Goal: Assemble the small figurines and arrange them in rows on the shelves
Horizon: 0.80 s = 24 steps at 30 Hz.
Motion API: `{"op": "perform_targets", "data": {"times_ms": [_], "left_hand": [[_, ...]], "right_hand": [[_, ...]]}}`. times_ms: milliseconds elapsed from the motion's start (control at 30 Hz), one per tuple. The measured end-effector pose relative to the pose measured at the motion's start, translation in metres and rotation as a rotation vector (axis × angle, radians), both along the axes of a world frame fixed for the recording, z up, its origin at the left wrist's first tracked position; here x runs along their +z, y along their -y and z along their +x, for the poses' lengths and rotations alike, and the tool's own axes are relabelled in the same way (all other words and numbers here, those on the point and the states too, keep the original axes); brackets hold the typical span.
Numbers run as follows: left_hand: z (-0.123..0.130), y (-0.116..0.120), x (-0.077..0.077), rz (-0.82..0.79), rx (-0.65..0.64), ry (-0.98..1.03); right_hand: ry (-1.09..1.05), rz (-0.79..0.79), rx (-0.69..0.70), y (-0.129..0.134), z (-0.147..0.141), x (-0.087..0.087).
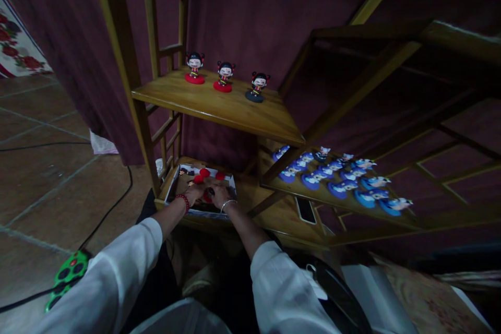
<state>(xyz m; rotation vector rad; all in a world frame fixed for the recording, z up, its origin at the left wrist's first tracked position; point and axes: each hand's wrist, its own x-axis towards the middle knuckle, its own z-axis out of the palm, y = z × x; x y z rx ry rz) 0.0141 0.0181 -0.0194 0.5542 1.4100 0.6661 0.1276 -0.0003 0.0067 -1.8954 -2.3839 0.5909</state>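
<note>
Figurines [190,183] and red discs [204,173] lie in a shallow box [232,187] on the lower shelf [248,195]. The left hand [194,195] and right hand [220,197] reach inside, close together (I cannot tell whether either pinches anything).

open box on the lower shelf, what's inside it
Small dark-haired figures and round red pieces show in the box. The left hand and right hand cover part of it; whatever lies beneath them is hidden.
</note>
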Motion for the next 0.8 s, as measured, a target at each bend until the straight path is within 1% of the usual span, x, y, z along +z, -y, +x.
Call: {"op": "perform_targets", "data": {"times_ms": [100,200,333,400,500,633,700,800], "left_hand": [[-0.001,0.004,0.008,-0.017,-0.017,0.0],[-0.002,0.01,0.018,0.001,-0.006,0.098],[-0.001,0.019,0.033,0.043,0.052,0.237],[0.0,0.023,0.04,0.067,0.091,0.276],[0.0,0.028,0.047,0.101,0.131,0.312],[-0.002,0.035,0.056,0.142,0.165,0.398],[-0.005,0.039,0.065,0.173,0.169,0.429],[-0.009,0.048,0.082,0.224,0.16,0.413]], "right_hand": [[-0.024,0.03,-0.002,0.002,0.001,0.01],[-0.07,0.075,-0.022,0.005,0.003,0.019],[-0.143,0.121,-0.017,0.009,0.004,0.03],[-0.157,0.127,-0.039,0.012,0.005,0.035],[-0.21,0.131,-0.078,0.016,0.006,0.043],[-0.324,0.152,-0.081,0.024,0.008,0.056],[-0.392,0.152,-0.081,0.029,0.008,0.062],[-0.468,0.144,-0.113,0.035,0.009,0.07]]}}
